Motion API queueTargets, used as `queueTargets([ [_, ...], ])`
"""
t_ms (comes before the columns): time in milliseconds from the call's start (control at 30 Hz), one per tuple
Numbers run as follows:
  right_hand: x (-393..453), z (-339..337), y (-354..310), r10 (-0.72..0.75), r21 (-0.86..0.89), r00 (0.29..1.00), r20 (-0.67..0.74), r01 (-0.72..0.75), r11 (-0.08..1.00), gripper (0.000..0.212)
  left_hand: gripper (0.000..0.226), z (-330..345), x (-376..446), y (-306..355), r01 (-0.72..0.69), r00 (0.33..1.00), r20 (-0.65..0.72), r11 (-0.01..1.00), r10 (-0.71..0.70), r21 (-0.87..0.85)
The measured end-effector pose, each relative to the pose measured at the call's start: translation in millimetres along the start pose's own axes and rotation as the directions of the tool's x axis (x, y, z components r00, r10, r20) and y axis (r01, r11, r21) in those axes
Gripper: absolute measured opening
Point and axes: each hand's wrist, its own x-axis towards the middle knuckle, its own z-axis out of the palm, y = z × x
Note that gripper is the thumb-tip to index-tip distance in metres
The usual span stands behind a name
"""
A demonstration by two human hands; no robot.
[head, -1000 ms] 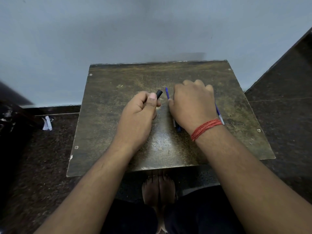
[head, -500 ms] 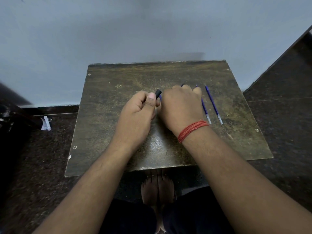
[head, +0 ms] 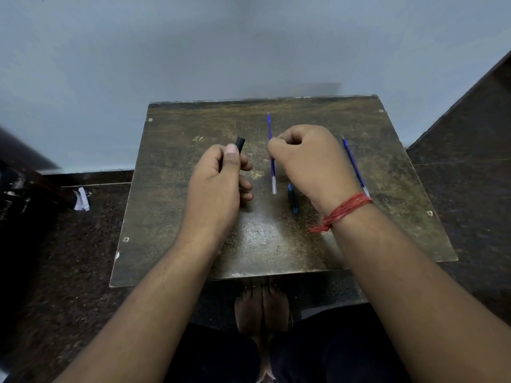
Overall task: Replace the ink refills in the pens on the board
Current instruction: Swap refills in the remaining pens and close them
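Note:
A worn dark board [head: 276, 244] lies in front of me. My left hand [head: 218, 183] is closed around a black pen barrel [head: 239, 142], whose open end sticks out past my thumb. My right hand [head: 309, 161] pinches a blue ink refill [head: 272, 161] between thumb and forefinger, holding it upright-tilted just right of the barrel. A second blue refill [head: 355, 167] lies on the board to the right of my right hand. A dark blue pen part [head: 293, 199] lies on the board under my right palm, partly hidden.
The board sits against a pale wall [head: 249, 45] on a dark speckled floor [head: 69, 272]. A crumpled white scrap [head: 82, 200] lies on the floor at left. Bare feet [head: 262, 308] show below the board's near edge.
My right hand has lifted one blue refill off the board and drawn it left and up, beside the barrel. One refill stays on the board. My left hand has hardly moved.

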Motion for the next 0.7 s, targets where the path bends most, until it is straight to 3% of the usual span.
queueTargets([
  [133,3,-8,4,0.097,0.306,0.994,0.049,-0.108,0.946,0.014,0.034,2,-1,1,0.002,1.000,0.000,1.000,-0.002,-0.009],
  [200,5,-9,6,0.110,0.387,0.991,0.078,-0.132,0.912,0.023,0.034,3,-1,1,0.004,1.000,-0.002,1.000,-0.004,-0.004],
  [300,6,-8,8,0.113,0.431,0.990,0.085,-0.139,0.892,0.029,0.035,3,-2,0,0.016,1.000,0.010,1.000,-0.016,0.001],
  [433,8,-6,8,0.125,0.476,0.992,0.014,-0.116,0.872,0.014,0.034,3,-3,2,0.020,0.999,0.036,1.000,-0.020,-0.001],
  [700,10,-10,13,0.172,0.715,0.984,0.049,-0.154,0.682,0.017,0.031,2,-4,1,-0.012,0.995,0.098,0.999,0.007,0.052],
])
